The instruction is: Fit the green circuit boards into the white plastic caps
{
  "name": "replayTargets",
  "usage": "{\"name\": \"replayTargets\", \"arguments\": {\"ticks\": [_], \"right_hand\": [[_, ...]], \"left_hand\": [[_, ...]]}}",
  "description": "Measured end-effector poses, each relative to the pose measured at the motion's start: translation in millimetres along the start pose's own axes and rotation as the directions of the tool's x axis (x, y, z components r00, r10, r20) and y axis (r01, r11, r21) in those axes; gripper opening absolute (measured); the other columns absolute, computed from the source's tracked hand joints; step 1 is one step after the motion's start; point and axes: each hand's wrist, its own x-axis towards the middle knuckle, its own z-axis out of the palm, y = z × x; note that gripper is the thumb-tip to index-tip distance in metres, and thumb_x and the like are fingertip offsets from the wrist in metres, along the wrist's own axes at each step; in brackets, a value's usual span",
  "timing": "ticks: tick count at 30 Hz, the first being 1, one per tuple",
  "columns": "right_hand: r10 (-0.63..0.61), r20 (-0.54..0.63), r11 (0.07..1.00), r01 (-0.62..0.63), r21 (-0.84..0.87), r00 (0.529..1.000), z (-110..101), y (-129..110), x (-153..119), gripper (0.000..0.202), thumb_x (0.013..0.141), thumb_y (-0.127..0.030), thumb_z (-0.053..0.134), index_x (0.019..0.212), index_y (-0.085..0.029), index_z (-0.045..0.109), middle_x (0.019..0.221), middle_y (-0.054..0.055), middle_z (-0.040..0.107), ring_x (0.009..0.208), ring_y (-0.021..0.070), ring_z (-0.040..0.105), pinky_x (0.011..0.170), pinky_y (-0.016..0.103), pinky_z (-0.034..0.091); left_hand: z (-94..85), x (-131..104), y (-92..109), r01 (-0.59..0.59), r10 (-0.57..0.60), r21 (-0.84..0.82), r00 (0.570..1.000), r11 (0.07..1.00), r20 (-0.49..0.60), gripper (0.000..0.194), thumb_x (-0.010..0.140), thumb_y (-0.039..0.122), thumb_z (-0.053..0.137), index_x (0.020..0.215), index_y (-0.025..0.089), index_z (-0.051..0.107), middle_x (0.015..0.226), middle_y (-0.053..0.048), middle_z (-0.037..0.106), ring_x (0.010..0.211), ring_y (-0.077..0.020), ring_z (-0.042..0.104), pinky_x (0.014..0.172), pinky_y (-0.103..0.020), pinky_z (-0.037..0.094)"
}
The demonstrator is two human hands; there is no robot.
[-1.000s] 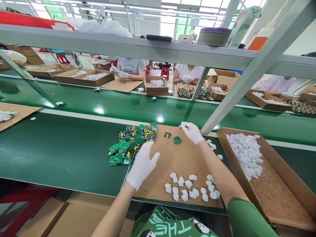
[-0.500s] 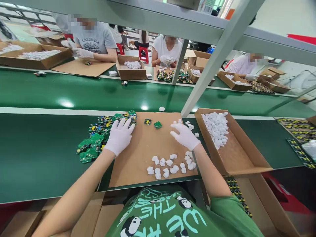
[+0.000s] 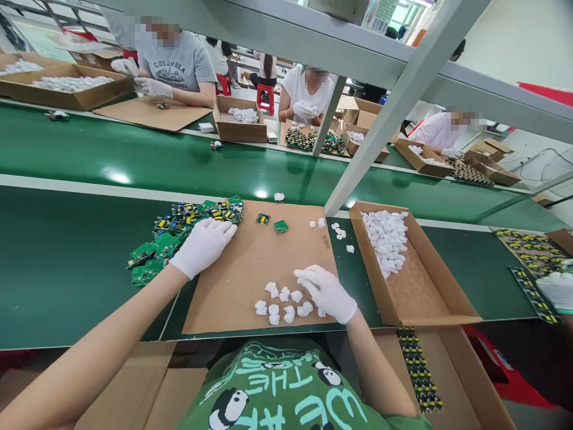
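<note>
L hand (image 3: pixel 203 246) by PCBs (image 3: pixel 167 243); post (image 3: pixel 403 98) nr box (image 3: pixel 432 280).

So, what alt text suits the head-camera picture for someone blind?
A white-gloved left hand is at the edge of a heap of circuit boards, while the right hand is over small white pieces on a cardboard sheet. An open cardboard box to the right holds more; co-workers sit across a green conveyor belt.

"COLOMBIA" stands across the grey shirt (image 3: pixel 182 64) of a co-worker opposite. On the wearer's green shirt (image 3: pixel 268 351), pale lettering shows "THE" and "WE"; other characters are partly cut off. A carton (image 3: pixel 379 15) bears print too small to read.
</note>
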Motion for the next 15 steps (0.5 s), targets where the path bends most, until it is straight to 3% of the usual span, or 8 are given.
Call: {"name": "replayTargets", "arguments": {"ticks": [4, 7, 10, 12, 15], "right_hand": [[0.052, 0.014, 0.959, -0.054, 0.278, 0.999, -10, -14, -3, 0.034, 0.098, -0.032, 0.051, 0.126, -0.022, 0.067, 0.104, 0.007, 0.072, 0.093, 0.0192, 0.068, 0.090, 0.039, 0.056], [0.080, 0.030, 0.888, -0.084, 0.452, 0.996, -10, -23, -6, 0.042, 0.089, -0.033, 0.064, 0.128, -0.020, 0.064, 0.097, 0.005, 0.070, 0.082, 0.0169, 0.067, 0.080, 0.036, 0.058], [0.116, 0.001, 0.815, -0.096, 0.572, 0.993, -4, -28, -6, 0.038, 0.081, -0.030, 0.070, 0.116, -0.017, 0.066, 0.086, 0.003, 0.067, 0.069, 0.0134, 0.063, 0.065, 0.031, 0.056], [0.127, -0.035, 0.773, -0.077, 0.630, 0.991, -1, -32, -5, 0.031, 0.075, -0.029, 0.073, 0.103, -0.018, 0.067, 0.075, -0.001, 0.062, 0.065, 0.0130, 0.059, 0.059, 0.028, 0.054], [0.130, -0.112, 0.727, -0.018, 0.686, 0.985, 0, -39, -4, 0.023, 0.067, -0.023, 0.077, 0.084, -0.021, 0.062, 0.066, -0.005, 0.054, 0.064, 0.0130, 0.057, 0.057, 0.027, 0.052]], "left_hand": [[-0.9, 1, 3, 0.050, -0.052, -0.076, 0.999, 0.996, -0.018, 0.036, 0.085, 0.005, 0.044, 0.104, 0.022, 0.070, 0.123, -0.018, 0.065, 0.111, -0.0332, 0.061, 0.097, -0.052, 0.040], [-2.1, 3, 4, 0.084, -0.090, -0.172, 0.996, 0.981, -0.025, 0.028, 0.084, 0.007, 0.047, 0.091, 0.022, 0.070, 0.105, -0.017, 0.069, 0.105, -0.0334, 0.062, 0.096, -0.053, 0.040], [-6.1, 2, 12, 0.129, -0.152, -0.293, 0.987, 0.947, -0.059, 0.019, 0.082, 0.011, 0.054, 0.086, 0.021, 0.069, 0.099, -0.016, 0.069, 0.106, -0.0344, 0.062, 0.101, -0.057, 0.038], [-11.0, -2, 26, 0.169, -0.228, -0.385, 0.967, 0.907, -0.112, 0.019, 0.082, 0.016, 0.058, 0.096, 0.021, 0.070, 0.109, -0.016, 0.068, 0.114, -0.0355, 0.060, 0.106, -0.059, 0.036], [-19.7, -14, 60, 0.220, -0.376, -0.550, 0.907, 0.806, -0.189, 0.048, 0.086, 0.026, 0.058, 0.134, 0.019, 0.054, 0.124, -0.016, 0.062, 0.122, -0.0324, 0.058, 0.109, -0.056, 0.039]]}}
